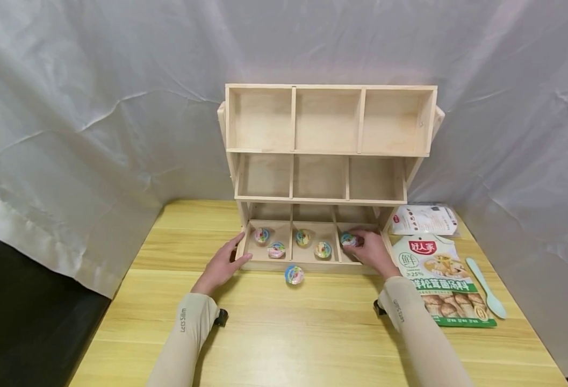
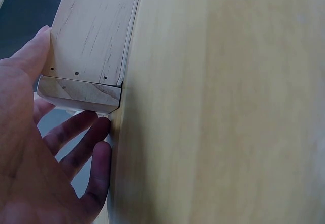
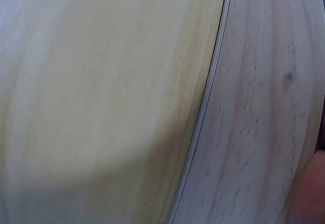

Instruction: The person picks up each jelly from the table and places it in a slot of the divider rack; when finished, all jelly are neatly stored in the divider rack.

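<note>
A tiered wooden rack point(image 1: 332, 202) stands on the table, its bottom tray split into three compartments. My left hand point(image 1: 220, 267) touches the tray's front left corner, thumb at the front and fingers beside the end; the left wrist view shows these fingers point(image 2: 84, 145) loosely bent. In the right compartment, my right hand point(image 1: 372, 251) pinches a small jelly cup point(image 1: 349, 239). Two pink-lidded jelly cups point(image 1: 276, 250) lie in the left compartment and two yellowish jelly cups point(image 1: 322, 250) in the middle one. Another jelly cup point(image 1: 294, 275) sits on the table before the tray.
Right of the rack lie a green and white food pouch point(image 1: 445, 282), a whitish packet point(image 1: 425, 220) and a pale blue spoon point(image 1: 487, 290). Grey sheeting point(image 1: 119, 107) hangs behind. Wooden tabletop point(image 1: 288, 338) extends in front of the rack.
</note>
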`<state>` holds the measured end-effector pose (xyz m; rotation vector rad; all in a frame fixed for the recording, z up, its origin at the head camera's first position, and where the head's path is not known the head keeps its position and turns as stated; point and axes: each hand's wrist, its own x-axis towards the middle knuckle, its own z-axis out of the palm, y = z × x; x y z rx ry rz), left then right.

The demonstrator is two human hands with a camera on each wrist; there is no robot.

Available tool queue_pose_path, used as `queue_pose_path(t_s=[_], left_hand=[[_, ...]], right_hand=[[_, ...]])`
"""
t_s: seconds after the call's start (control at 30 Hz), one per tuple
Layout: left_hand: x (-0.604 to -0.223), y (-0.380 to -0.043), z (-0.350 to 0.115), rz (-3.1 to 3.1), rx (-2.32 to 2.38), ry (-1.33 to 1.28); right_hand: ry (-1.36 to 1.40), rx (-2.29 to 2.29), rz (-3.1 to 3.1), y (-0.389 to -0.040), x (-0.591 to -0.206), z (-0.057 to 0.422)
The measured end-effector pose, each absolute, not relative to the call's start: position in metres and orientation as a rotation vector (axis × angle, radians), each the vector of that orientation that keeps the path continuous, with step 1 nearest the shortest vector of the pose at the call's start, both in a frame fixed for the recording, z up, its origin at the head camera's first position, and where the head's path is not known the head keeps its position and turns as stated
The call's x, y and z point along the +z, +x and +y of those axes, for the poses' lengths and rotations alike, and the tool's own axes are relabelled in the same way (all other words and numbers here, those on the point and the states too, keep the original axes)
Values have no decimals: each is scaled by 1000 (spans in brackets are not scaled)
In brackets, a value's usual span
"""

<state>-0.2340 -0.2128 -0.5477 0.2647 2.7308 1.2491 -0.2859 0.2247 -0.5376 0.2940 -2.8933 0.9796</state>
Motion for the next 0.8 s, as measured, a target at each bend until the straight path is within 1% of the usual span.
queue_pose_path(t_s=[0.8], left_hand=[[-548,-234,-212,2727,1248,254]], right_hand=[[293,973,-2900,-284,-537,224]])
